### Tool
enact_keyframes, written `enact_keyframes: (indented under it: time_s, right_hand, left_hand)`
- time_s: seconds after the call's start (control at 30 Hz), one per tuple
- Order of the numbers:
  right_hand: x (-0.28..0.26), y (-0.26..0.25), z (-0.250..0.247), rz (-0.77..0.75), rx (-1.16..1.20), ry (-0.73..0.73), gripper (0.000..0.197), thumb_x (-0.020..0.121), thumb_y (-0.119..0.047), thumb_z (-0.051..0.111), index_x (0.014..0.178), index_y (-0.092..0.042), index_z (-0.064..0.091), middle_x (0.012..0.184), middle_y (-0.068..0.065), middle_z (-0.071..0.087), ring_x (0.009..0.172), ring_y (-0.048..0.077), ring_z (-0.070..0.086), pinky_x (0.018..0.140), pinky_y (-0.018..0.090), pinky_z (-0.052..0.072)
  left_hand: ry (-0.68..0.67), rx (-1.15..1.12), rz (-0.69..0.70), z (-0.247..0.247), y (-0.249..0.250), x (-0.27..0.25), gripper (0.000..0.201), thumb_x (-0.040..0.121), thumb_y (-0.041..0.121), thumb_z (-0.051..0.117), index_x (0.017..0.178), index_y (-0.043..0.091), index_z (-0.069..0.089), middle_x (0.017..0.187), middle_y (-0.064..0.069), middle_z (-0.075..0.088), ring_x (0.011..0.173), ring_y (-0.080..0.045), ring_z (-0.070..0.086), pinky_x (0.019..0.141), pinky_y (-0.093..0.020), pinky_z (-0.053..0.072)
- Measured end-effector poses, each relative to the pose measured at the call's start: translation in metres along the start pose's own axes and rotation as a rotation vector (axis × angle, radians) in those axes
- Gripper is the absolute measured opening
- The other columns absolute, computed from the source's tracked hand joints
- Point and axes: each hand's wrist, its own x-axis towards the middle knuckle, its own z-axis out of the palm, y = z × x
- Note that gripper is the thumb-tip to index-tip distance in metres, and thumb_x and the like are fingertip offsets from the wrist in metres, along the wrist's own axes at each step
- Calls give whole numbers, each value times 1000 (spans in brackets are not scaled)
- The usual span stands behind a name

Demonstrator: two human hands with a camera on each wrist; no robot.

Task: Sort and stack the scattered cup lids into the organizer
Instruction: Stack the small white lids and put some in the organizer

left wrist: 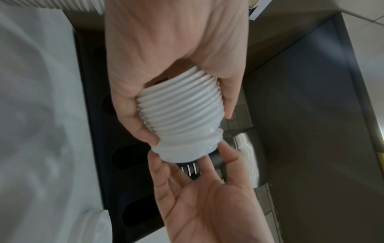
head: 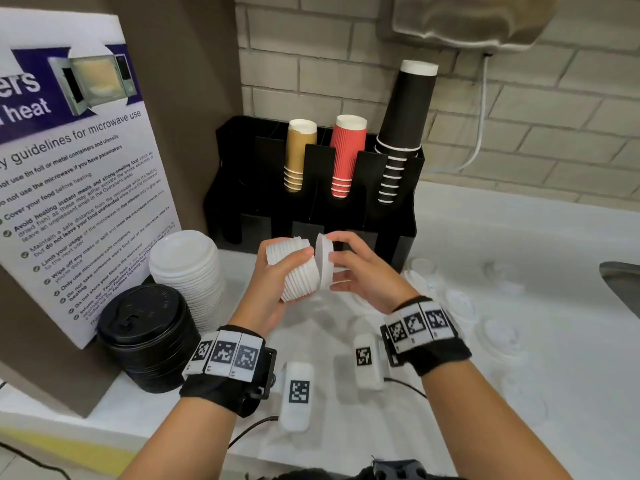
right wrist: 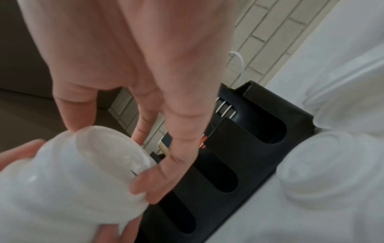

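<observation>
My left hand [head: 298, 271] grips a sideways stack of small white lids [head: 287, 245] in front of the black organizer [head: 401, 233]. My right hand [head: 334, 261] pinches a single white lid [head: 323, 251] by its rim, right at the stack's open end. In the left wrist view the ribbed stack [left wrist: 180, 106] lies in my left hand's curled fingers, and the end lid [left wrist: 187, 148] sits between my right hand's fingertips [left wrist: 158, 164]. The right wrist view shows that lid [right wrist: 104, 156], blurred, against the stack. The organizer's [right wrist: 259, 118] lower front slots look dark.
A tall stack of larger white lids [head: 188, 268] and a stack of black lids [head: 149, 337] stand at left by a microwave sign [head: 76, 188]. Several loose white lids [head: 460, 303] lie on the white counter at right. Gold, red and black cups [head: 346, 154] fill the organizer's top. A sink edge [head: 620, 282] shows far right.
</observation>
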Motion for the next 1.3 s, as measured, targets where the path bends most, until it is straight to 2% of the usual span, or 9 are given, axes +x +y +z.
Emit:
enact_keyframes:
  time_s: [0.17,0.43,0.53,0.63,0.77,0.9,1.0,1.13,1.3]
  right_hand:
    - [-15,3,5,-38,-23,24,30,93,-22,55,120,-34,55,116,26,58,94,28,62,84,33,54]
    - [-23,-6,-2,-96,-167,0,34,92,-22,58,123,-36,55,112,12,64,104,26,63,89,40,55]
    - [-26,-10,-3,-129,-177,-14,36,90,-22,62,123,-37,56,111,10,64,104,21,62,85,36,57]
    - [-27,-9,0,-184,-196,57,39,84,-28,71,120,-35,57,109,8,62,96,21,63,78,28,57]
    - [-27,-7,0,-235,-151,184,43,74,-31,78,111,-24,57,104,8,62,93,24,61,82,35,54]
    - [-26,-7,-1,-163,-76,110,34,81,-33,70,111,-25,59,108,9,54,98,28,60,83,40,55]
    - [-23,-6,-7,-101,-12,41,24,95,-23,55,119,-26,58,121,12,49,111,25,56,88,43,55]
    - [-20,-5,-9,49,33,-31,33,94,-26,55,124,-41,52,115,0,55,112,23,57,85,44,57]
    - [-10,8,1,153,-65,-56,32,93,-20,55,121,-34,53,110,-2,57,102,17,57,76,35,57]
  left_hand:
    - [-26,34,-2,7,-2,-5,59,68,32,82,118,27,51,117,-4,59,108,-27,60,70,-39,57]
    - [-97,53,-24,13,-1,-14,62,68,37,77,122,25,50,120,-6,58,113,-30,58,70,-38,58]
    - [-111,0,-44,15,-2,-15,65,70,34,80,125,22,49,122,-10,59,112,-30,60,73,-40,57]
    - [-149,-138,-70,20,-3,-16,70,68,29,78,130,19,47,123,-14,60,111,-29,62,75,-37,57]
    - [-132,-156,-62,26,-1,-14,69,71,28,71,135,18,48,128,-16,59,114,-30,62,78,-36,56]
    - [-163,-143,-90,28,-5,-14,63,79,30,70,136,10,51,128,-20,61,117,-33,62,90,-40,54]
    - [-143,-191,-130,27,-8,-15,49,85,30,58,128,7,58,123,-16,66,108,-26,66,82,-34,56]
    - [-92,-204,-177,17,-6,-9,34,93,19,47,118,2,62,110,-16,70,102,-28,66,77,-37,57]
    - [-130,226,-247,2,-9,-9,26,92,14,47,110,11,65,101,-6,71,98,-22,65,69,-31,54]
